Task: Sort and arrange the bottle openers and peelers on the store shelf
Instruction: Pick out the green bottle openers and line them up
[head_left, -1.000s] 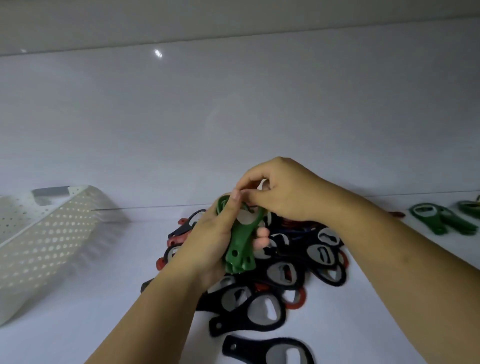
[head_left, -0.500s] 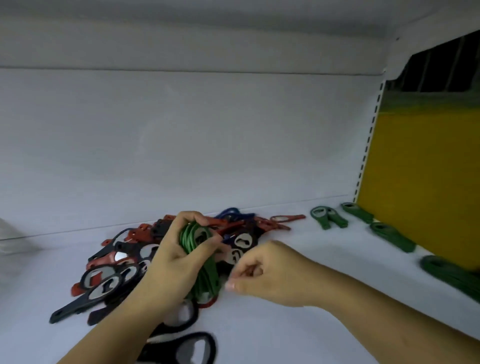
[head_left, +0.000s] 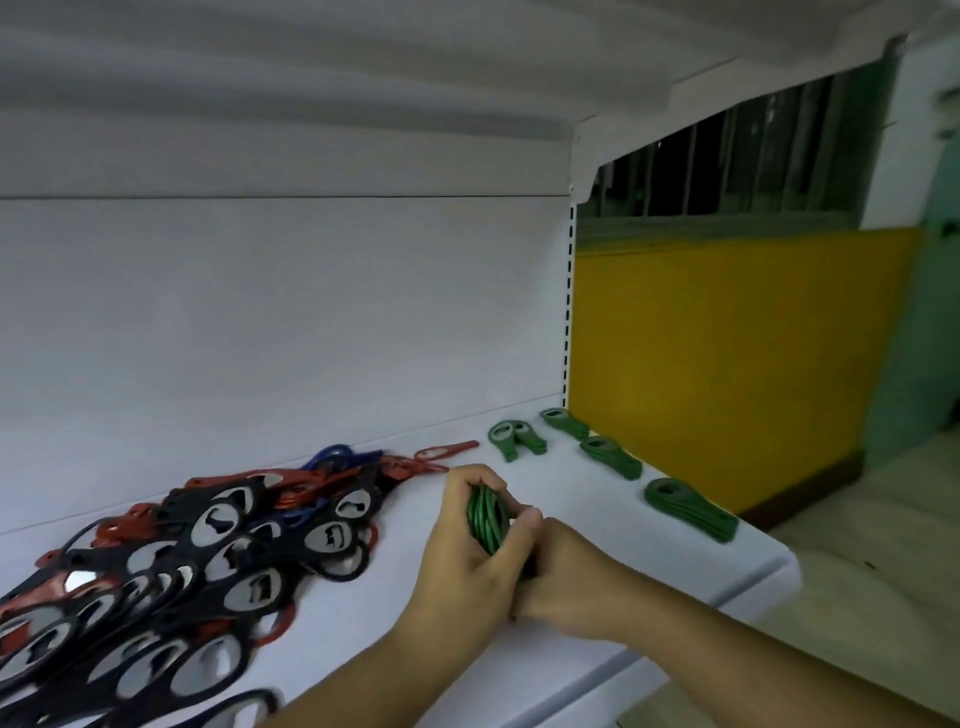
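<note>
**A:** Both hands are together at mid-shelf. The left hand (head_left: 465, 564) has its grip wrapped round a bundle of green bottle openers (head_left: 485, 519), fingers curled over the top and the bundle standing on edge.

**B:** The right hand (head_left: 563, 587) is tucked in at its four o'clock, touching the left. Its thumb is pressed on the bundle's edge and its grip closes round the lower part.

**A:** The bundle is held just above the white shelf (head_left: 400, 566). I can't tell whether it touches.

**B:** At nine o'clock from the hands there's the mixed pile (head_left: 234, 545) of black, red and blue openers, heaped and overlapping.

**A:** From one to two o'clock are the laid-out green openers (head_left: 610, 457), four small groups running along the shelf's right end, well apart from the pile.

**B:** A yellow panel (head_left: 727, 364) stands behind them at three o'clock.
</note>
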